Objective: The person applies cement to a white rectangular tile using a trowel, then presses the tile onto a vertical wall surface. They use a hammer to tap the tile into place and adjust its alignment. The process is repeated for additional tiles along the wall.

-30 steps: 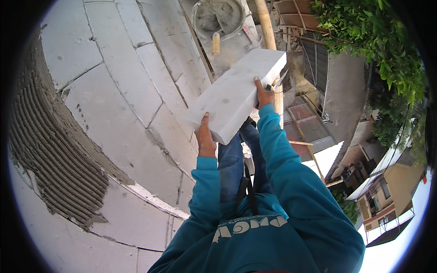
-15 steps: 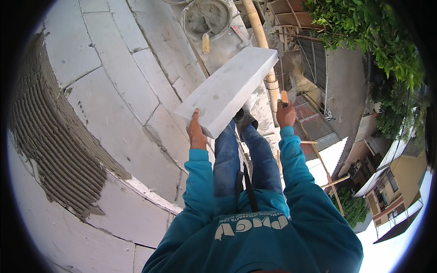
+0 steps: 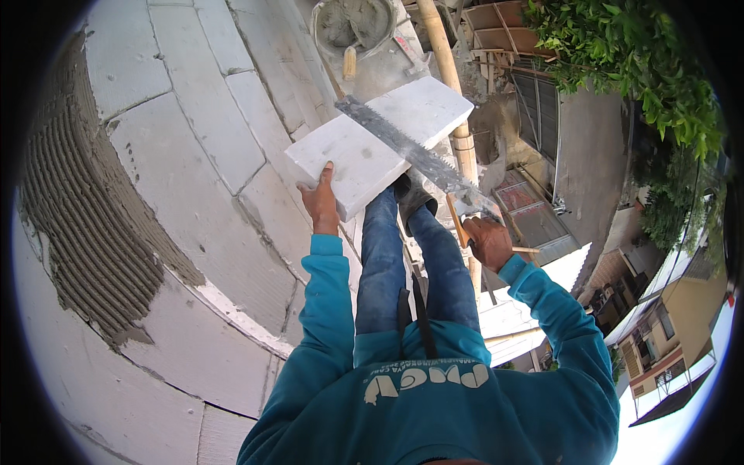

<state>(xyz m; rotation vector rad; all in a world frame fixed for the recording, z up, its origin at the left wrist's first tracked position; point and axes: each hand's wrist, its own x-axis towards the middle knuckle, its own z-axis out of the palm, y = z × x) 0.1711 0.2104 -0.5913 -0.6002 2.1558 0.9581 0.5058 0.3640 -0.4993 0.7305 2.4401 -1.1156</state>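
Wall of pale blocks [image 3: 194,194]: at left. Pale block [image 3: 337,155]: located right of the wall, beyond the knees; judged stiff, bulky, dry and dusty, moderately heavy, likely brittle at corners; best held by broad end faces, clear of the teeth. Saw [image 3: 418,157]: grey, toothed, laid across the block's middle; thin blade likely springy, best taken by its orange handle [image 3: 457,221]. Right hand [image 3: 490,242]: fingers wrapped around the handle. Left hand [image 3: 321,203]: block's near-left end clasped, thumb on top, other fingers partly hidden.
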